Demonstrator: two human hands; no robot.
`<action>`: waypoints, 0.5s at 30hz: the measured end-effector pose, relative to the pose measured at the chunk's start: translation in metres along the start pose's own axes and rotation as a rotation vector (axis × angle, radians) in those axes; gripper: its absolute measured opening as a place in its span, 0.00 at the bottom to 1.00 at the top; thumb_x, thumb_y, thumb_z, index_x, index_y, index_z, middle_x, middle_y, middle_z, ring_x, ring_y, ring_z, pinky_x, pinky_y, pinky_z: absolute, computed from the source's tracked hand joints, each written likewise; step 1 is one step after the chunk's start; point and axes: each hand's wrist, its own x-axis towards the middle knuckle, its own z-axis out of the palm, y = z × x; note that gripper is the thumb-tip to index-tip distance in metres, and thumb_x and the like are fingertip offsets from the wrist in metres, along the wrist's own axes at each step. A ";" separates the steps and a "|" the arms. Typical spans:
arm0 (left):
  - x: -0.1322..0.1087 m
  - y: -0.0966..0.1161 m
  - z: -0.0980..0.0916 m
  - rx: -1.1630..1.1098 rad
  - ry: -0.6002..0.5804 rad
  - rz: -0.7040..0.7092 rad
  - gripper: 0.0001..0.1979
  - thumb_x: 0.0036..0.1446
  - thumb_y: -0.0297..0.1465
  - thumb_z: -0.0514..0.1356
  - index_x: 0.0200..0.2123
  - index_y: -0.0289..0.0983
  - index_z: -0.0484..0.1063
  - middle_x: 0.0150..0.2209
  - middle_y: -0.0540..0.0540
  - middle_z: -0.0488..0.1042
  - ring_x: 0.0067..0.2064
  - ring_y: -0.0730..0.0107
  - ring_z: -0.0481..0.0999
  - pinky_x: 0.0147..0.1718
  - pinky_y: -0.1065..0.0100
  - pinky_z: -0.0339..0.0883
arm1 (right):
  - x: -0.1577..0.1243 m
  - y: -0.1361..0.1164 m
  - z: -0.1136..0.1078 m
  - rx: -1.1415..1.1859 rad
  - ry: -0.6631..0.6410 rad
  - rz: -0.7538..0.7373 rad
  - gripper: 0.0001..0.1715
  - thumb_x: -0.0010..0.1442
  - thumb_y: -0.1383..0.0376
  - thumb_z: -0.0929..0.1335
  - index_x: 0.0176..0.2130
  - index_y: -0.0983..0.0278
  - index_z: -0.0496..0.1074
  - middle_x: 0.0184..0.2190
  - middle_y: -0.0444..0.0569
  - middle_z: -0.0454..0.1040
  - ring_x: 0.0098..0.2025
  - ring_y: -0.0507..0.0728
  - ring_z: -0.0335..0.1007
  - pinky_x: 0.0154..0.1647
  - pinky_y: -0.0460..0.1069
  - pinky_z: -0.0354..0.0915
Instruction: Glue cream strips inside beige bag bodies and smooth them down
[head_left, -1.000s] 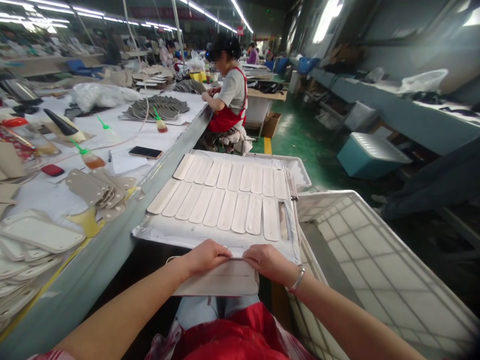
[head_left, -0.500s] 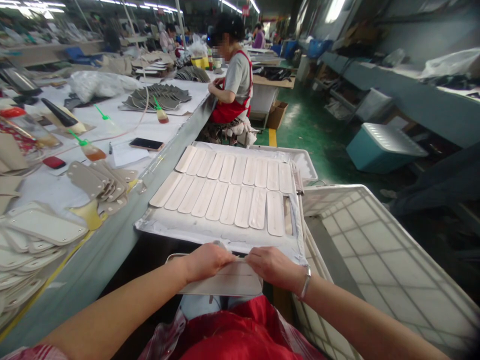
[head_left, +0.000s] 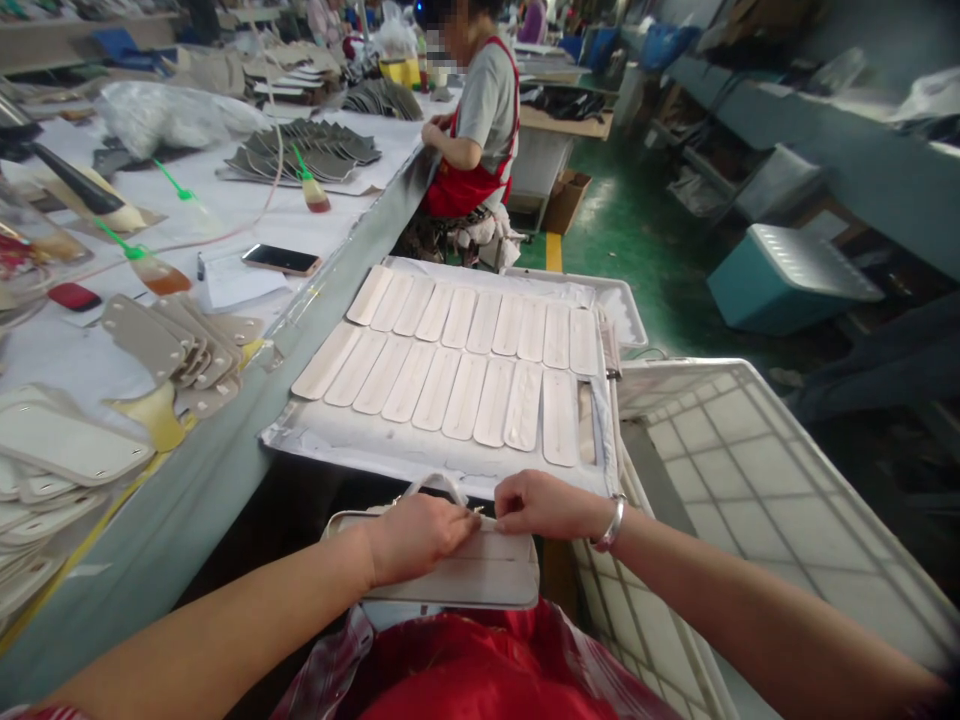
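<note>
An off-white handbag rests on my lap, with a pale loop handle standing up behind my left hand. My left hand lies across the bag's top edge, its fingers closed on it near a small metal fitting. My right hand, a silver bracelet at its wrist, pinches the same top edge a little to the right. What lies right under the fingertips is hidden. Just beyond the bag, a cloth-covered board carries two rows of long cream strips with rounded ends.
A long workbench on my left holds stacked panels, a phone and glue bottles. A white plastic crate stands to my right. Ahead, a co-worker in a red apron sits at the bench.
My right hand has lifted slightly and its fingers are more curled. The left hand has turned flatter over the bag, and the handle now shows more. The camera view has tilted down.
</note>
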 end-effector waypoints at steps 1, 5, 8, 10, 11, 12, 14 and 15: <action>0.000 0.000 0.000 0.001 0.003 0.004 0.12 0.58 0.24 0.49 0.46 0.33 0.64 0.37 0.40 0.74 0.39 0.65 0.74 0.37 0.67 0.67 | 0.004 0.001 -0.002 0.019 -0.028 0.016 0.04 0.47 0.67 0.68 0.25 0.66 0.69 0.20 0.40 0.65 0.23 0.47 0.58 0.23 0.42 0.52; 0.000 0.001 -0.003 0.010 -0.017 0.010 0.13 0.59 0.24 0.48 0.47 0.32 0.62 0.37 0.40 0.73 0.39 0.64 0.73 0.36 0.66 0.68 | 0.013 0.002 -0.005 0.102 -0.100 0.048 0.06 0.46 0.66 0.68 0.24 0.67 0.67 0.19 0.39 0.62 0.23 0.47 0.55 0.23 0.42 0.51; 0.000 0.001 -0.005 0.030 -0.050 0.008 0.14 0.58 0.24 0.48 0.48 0.31 0.62 0.38 0.39 0.73 0.38 0.63 0.73 0.34 0.65 0.68 | 0.016 0.004 -0.003 0.181 -0.123 0.023 0.08 0.49 0.63 0.68 0.26 0.67 0.67 0.20 0.38 0.61 0.24 0.47 0.54 0.23 0.42 0.51; -0.002 -0.002 -0.005 0.029 -0.067 0.020 0.15 0.58 0.23 0.48 0.49 0.31 0.61 0.39 0.39 0.73 0.38 0.63 0.73 0.35 0.65 0.68 | 0.017 0.005 -0.001 0.217 -0.124 0.002 0.10 0.49 0.62 0.68 0.26 0.67 0.67 0.20 0.38 0.60 0.24 0.47 0.53 0.24 0.42 0.51; -0.004 -0.004 -0.005 0.021 -0.071 0.030 0.16 0.58 0.23 0.48 0.50 0.31 0.61 0.39 0.39 0.73 0.39 0.63 0.73 0.36 0.65 0.68 | 0.019 0.006 0.001 0.232 -0.127 -0.003 0.10 0.50 0.61 0.68 0.27 0.67 0.66 0.20 0.38 0.60 0.24 0.47 0.53 0.24 0.42 0.50; -0.006 -0.006 -0.005 0.007 -0.073 0.042 0.17 0.57 0.23 0.49 0.51 0.31 0.60 0.41 0.39 0.73 0.41 0.63 0.73 0.38 0.65 0.68 | 0.020 0.005 0.002 0.244 -0.132 -0.004 0.11 0.50 0.61 0.68 0.27 0.67 0.66 0.20 0.38 0.60 0.24 0.47 0.53 0.23 0.42 0.50; -0.012 -0.011 -0.006 -0.025 -0.068 0.057 0.19 0.57 0.22 0.49 0.53 0.32 0.59 0.43 0.38 0.72 0.44 0.63 0.72 0.42 0.65 0.67 | 0.024 0.004 0.003 0.258 -0.147 -0.002 0.12 0.50 0.60 0.68 0.28 0.67 0.66 0.20 0.38 0.59 0.24 0.47 0.52 0.23 0.42 0.50; -0.016 -0.013 -0.007 -0.040 -0.064 0.055 0.20 0.57 0.22 0.49 0.54 0.33 0.58 0.45 0.38 0.72 0.46 0.63 0.72 0.43 0.65 0.66 | 0.026 0.003 0.004 0.259 -0.156 -0.003 0.12 0.50 0.59 0.68 0.28 0.67 0.66 0.20 0.38 0.58 0.24 0.47 0.51 0.23 0.42 0.49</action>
